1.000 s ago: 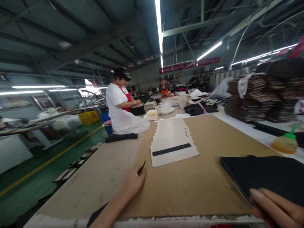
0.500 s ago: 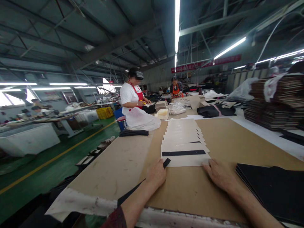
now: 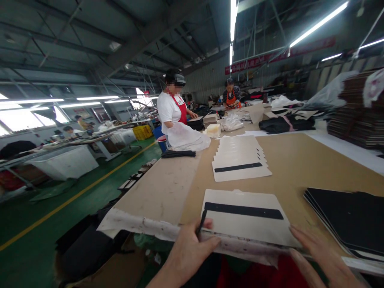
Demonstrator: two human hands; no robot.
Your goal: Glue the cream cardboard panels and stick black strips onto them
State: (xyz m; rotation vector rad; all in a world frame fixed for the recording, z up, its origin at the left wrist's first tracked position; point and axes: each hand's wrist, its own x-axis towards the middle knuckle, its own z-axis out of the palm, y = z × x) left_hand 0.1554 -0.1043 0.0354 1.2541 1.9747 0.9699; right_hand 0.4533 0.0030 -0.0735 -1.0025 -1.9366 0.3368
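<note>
A cream board (image 3: 240, 230) with a black strip (image 3: 246, 210) across it lies at the table's near edge. My left hand (image 3: 190, 244) is closed around another narrow black strip (image 3: 203, 220), which stands up between the fingers at the board's left side. My right hand (image 3: 318, 252) is at the board's lower right corner, fingertips touching its edge, thumb and fingers apart. Farther up the table, overlapping cream boards (image 3: 240, 154) form a fanned row, the nearest one showing a full black strip (image 3: 238, 167).
Black sheets (image 3: 348, 216) are stacked at the right. A bundle of black strips (image 3: 178, 154) lies at the left table edge, beside a white cloth (image 3: 187, 137). One co-worker (image 3: 175, 104) stands beyond it, another (image 3: 231, 96) farther back. Brown panels (image 3: 357, 112) are piled at far right.
The nearest cream board has come away from the fanned row to the table's near edge. Both hands are closer to me, the left still with a black strip. The view has shifted left.
</note>
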